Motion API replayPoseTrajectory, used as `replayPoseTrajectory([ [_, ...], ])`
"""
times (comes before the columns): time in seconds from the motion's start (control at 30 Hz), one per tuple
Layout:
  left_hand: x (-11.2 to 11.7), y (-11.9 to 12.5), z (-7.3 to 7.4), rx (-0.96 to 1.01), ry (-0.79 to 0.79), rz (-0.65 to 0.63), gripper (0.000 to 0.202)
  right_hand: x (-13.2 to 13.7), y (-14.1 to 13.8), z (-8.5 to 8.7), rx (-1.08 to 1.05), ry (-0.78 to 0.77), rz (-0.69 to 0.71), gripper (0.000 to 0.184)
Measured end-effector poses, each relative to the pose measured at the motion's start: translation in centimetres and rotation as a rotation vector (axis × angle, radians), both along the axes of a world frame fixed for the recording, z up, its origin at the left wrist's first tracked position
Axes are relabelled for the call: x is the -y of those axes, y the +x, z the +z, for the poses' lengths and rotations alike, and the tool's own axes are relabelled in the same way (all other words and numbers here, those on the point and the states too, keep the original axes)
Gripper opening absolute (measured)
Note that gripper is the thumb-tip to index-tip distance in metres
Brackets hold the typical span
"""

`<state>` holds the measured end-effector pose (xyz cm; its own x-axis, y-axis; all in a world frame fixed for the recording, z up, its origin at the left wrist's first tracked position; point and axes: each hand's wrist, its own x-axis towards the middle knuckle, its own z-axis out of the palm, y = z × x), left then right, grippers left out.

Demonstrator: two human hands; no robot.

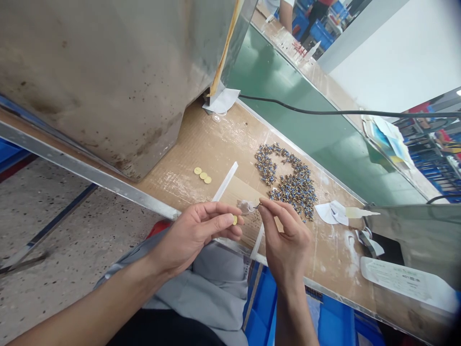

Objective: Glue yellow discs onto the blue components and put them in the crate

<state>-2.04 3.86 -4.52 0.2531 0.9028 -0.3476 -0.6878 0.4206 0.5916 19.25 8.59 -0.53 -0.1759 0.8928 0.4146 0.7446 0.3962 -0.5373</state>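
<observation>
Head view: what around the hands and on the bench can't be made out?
All in the head view:
Small piece in the right hand: exact shape, too small and partly covered by fingertips.
Yellow disc in the left hand: part hidden by the thumb.
White container: most label print, too small and blurred.
Metal box: full extent, cut off by picture edges.

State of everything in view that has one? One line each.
Left hand: pinching a yellow disc
Right hand: pinching a small item, too small to identify
Three other yellow discs: lying flat, in a row
Small metal-and-blue parts: loosely piled
Dropper bottle: pointed away from the pile
Black cable: uncoiled
</observation>
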Motion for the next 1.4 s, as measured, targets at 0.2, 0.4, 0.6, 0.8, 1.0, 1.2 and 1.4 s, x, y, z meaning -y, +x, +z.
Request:
replayPoseTrajectory([
  [0.2, -0.1, 0.0, 0.0, 0.005, 0.002, 0.004, 0.022, 0.0, 0.1, -0.1, 0.001, -0.005, -0.004, 0.016],
  [0.4, -0.2, 0.1, 0.0, 0.003, 0.001, 0.006, 0.022, 0.0, 0.0, -0.1, -0.015, 0.005, 0.008, 0.015],
  [0.6, 0.0, 0.1, 0.1, -0.003, -0.001, 0.01, 0.023, 0.2, 0.2, 0.1, -0.022, 0.003, -0.016, 0.015],
  [0.8, 0.1, 0.1, 0.3, -0.006, -0.009, 0.022, 0.024, 0.4, 0.7, 0.0, 0.014, 0.054, -0.012, 0.016],
  [1.0, 0.3, 0.0, 0.4, -0.037, -0.005, 0.0, 0.023, 0.5, 1.0, -0.9, 0.02, 0.091, 0.025, 0.017],
  [1.2, 0.5, 0.0, 0.4, -0.067, -0.009, -0.006, 0.026, 0.3, 0.8, -1.1, -0.011, 0.092, 0.032, 0.018],
  [1.4, 0.5, 0.1, 0.3, -0.083, -0.012, -0.008, 0.025, -0.1, 0.8, -1.3, -0.042, 0.098, 0.016, 0.018],
])
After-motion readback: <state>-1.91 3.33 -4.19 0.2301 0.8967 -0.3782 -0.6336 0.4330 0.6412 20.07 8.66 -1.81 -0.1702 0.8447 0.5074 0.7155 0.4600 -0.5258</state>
